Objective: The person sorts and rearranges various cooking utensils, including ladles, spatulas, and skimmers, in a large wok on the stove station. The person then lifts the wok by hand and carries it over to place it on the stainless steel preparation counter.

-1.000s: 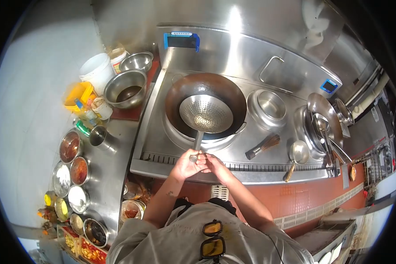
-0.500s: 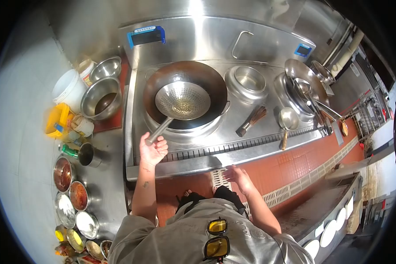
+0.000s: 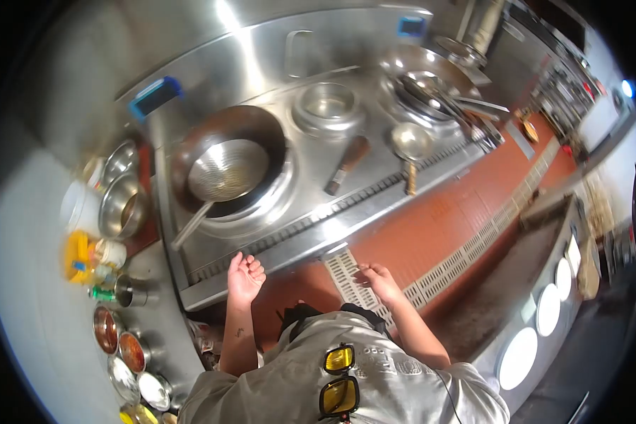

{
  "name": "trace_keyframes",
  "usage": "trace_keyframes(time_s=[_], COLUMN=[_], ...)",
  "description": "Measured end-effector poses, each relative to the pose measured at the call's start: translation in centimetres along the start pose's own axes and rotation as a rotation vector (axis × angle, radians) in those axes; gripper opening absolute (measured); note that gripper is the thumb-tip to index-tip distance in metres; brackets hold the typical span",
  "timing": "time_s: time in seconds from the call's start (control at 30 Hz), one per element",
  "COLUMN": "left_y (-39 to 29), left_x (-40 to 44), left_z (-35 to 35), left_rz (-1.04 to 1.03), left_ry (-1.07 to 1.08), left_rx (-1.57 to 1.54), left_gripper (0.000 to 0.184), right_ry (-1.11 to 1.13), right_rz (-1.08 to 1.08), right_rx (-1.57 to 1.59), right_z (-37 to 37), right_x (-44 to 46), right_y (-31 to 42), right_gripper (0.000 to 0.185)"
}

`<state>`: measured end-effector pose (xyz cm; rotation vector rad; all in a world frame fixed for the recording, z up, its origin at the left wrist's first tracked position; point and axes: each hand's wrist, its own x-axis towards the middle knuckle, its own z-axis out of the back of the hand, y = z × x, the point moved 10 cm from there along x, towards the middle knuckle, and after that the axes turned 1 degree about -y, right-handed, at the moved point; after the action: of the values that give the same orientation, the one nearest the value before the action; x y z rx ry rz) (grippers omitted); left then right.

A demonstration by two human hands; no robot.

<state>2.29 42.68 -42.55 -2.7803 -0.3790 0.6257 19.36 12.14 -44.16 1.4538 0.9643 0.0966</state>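
Observation:
In the head view my left hand hovers over the front edge of the stove, palm up, fingers loosely curled and holding nothing. Apart from it, up and to the left, is the handle of a perforated metal strainer. The strainer rests inside a large dark wok on the left burner. My right hand hangs in front of the stove above the floor grate, empty, with its fingers slightly bent.
A brush and a ladle lie on the stove. A second wok with utensils stands at the right. Metal bowls and seasoning containers line the left. White plates sit on the right-hand counter.
My left hand has let go of the strainer handle and is now apart from it. The view has turned to the right. My right hand's fingers are more bent.

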Motion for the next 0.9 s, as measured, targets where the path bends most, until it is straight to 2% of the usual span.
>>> trace_keyframes(time_s=[0.13, 0.2, 0.23, 0.43, 0.67, 0.9], left_y=[11.7, 17.2, 19.8, 31.7, 38.3, 42.3], left_x=[3.3, 4.7, 5.1, 7.0, 8.9, 13.4], left_z=[-4.0, -5.8, -7.6, -14.0, -19.5, -23.2], left_rz=[0.235, 0.293, 0.329, 0.406, 0.392, 0.34], left_ry=[0.03, -0.029, 0.017, 0.02, 0.101, 0.167], left_rx=[0.242, 0.396, 0.438, 0.573, 0.633, 0.748], left_gripper=[0.023, 0.021, 0.019, 0.013, 0.007, 0.008], right_ry=[-0.121, -0.207, -0.262, -0.452, -0.654, -0.737], right_rz=[0.037, 0.014, -0.006, 0.01, 0.086, 0.136], right_rx=[0.048, 0.091, 0.113, 0.217, 0.261, 0.335], right_z=[7.4, 11.3, 13.6, 24.1, 31.8, 37.4], right_x=[-4.3, -6.7, -7.8, -13.8, -18.9, -18.7], right_y=[-1.3, -2.6, -3.5, -7.0, -5.5, -3.4], right_gripper=[0.026, 0.025, 0.025, 0.026, 0.025, 0.023])
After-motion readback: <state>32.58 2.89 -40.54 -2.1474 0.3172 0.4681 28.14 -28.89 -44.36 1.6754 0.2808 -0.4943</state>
